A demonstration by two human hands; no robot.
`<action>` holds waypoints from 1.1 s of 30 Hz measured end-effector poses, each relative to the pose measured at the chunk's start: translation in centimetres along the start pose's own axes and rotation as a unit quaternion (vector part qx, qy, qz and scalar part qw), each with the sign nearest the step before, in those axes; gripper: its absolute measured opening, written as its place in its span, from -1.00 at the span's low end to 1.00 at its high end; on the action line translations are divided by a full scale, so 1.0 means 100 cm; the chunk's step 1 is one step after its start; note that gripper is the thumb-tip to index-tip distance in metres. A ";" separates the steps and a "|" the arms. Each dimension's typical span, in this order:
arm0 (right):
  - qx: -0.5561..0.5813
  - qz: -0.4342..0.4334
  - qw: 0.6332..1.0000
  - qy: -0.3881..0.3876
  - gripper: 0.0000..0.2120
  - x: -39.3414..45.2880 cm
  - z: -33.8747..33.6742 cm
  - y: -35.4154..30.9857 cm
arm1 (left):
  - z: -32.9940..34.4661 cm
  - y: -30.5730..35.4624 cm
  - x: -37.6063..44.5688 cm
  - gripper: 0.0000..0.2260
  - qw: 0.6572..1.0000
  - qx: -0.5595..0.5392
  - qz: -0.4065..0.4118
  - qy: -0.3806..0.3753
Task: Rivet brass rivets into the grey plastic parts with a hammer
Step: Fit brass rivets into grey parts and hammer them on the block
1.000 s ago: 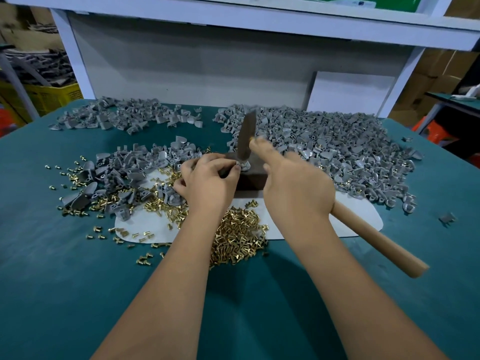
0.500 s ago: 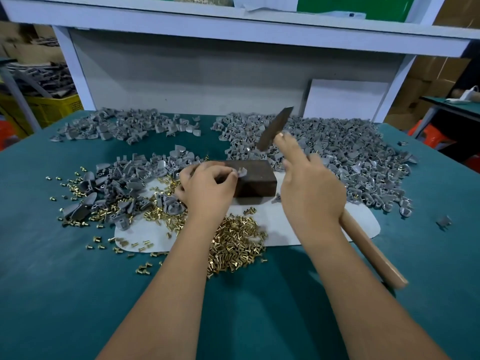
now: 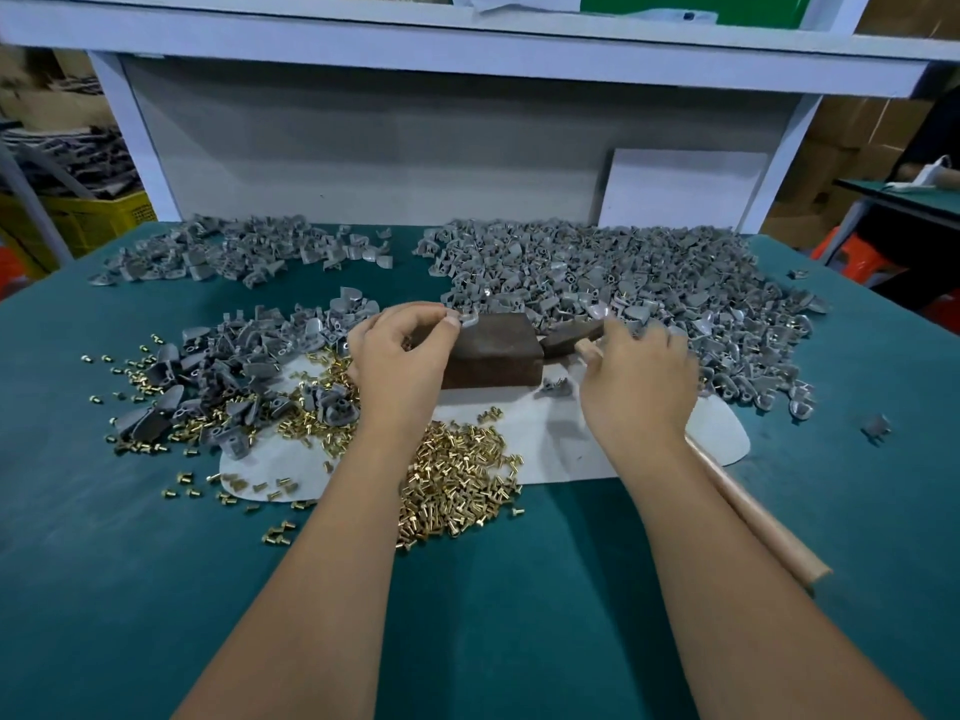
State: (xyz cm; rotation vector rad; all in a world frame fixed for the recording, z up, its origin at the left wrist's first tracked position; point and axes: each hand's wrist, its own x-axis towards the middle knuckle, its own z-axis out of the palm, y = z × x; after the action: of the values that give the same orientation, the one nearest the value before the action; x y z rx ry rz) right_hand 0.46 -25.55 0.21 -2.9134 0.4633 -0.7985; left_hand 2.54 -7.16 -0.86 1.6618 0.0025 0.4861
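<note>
Brass rivets (image 3: 457,485) are lying heaped on the table (image 3: 104,563), just near of the block (image 3: 493,350). Left hand (image 3: 400,356) is pinching a grey part (image 3: 470,319) at the block's far-left corner; right hand (image 3: 639,376) is clenching the hammer (image 3: 571,337) (head lying low, right of the block), handle running back toward the person. Any strike must travel leftward.

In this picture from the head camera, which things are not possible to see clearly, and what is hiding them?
- Grey part on the block: head view; left hand covers most; any rivet inside is too small to tell.
- Hammer handle, middle: head view, hidden by right hand and forearm.
- Hammer head: blurred.
- Rivet pile, near side: partly under the left forearm.
</note>
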 end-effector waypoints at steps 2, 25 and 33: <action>0.110 -0.069 0.983 0.128 -0.69 -0.003 -0.005 -0.014 | 0.002 0.003 -0.003 -0.96 1.000 -0.029 0.000 0.003; 0.830 0.035 0.538 -0.143 -0.77 -0.014 -0.003 -0.042 | 0.008 0.023 -0.019 -0.76 0.964 -0.230 0.020 -0.134; 0.858 0.046 0.478 -0.185 -0.85 -0.015 -0.002 -0.042 | 0.007 0.026 -0.021 -0.77 0.959 -0.239 0.039 -0.146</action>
State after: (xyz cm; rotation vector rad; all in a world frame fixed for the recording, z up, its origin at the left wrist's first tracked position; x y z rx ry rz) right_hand 0.28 -21.10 0.32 -0.9586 -0.2408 -0.1590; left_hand 0.17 -8.79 0.87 1.2438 -0.3719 0.2673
